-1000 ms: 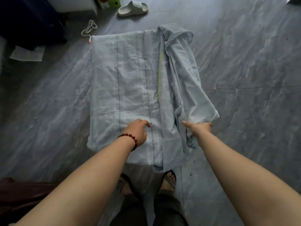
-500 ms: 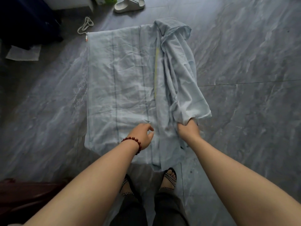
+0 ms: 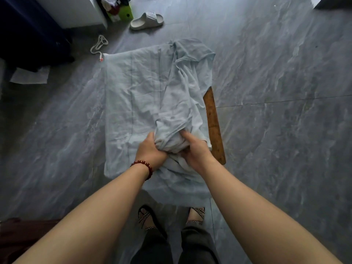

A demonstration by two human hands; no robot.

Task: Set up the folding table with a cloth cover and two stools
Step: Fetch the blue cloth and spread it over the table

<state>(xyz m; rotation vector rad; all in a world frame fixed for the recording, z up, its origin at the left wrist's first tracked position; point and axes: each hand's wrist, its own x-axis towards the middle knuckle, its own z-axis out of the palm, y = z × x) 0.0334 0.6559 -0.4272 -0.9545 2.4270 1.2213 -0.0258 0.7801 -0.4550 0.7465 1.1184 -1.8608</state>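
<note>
Head view — left hand [image 3: 152, 150] and right hand [image 3: 197, 152] clutch bunched cloth [image 3: 141, 88] — table edge [image 3: 213, 119] showing.

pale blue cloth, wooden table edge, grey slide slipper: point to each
pale blue cloth [image 3: 133, 92]: head view, flat left part
wooden table edge [image 3: 213, 128]: head view, uncovered right strip
grey slide slipper [image 3: 147, 20]: head view, strap

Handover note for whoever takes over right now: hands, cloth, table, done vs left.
Left hand: grips the bunched cloth.
Right hand: grips the same bunch.
Cloth lies flat over the left part of the table and is gathered up on the right; the wooden right edge is bare.
Done: table appears set up, cloth on it.
Left: spread the cloth over the right side, place two stools; none clearly in view.
</note>
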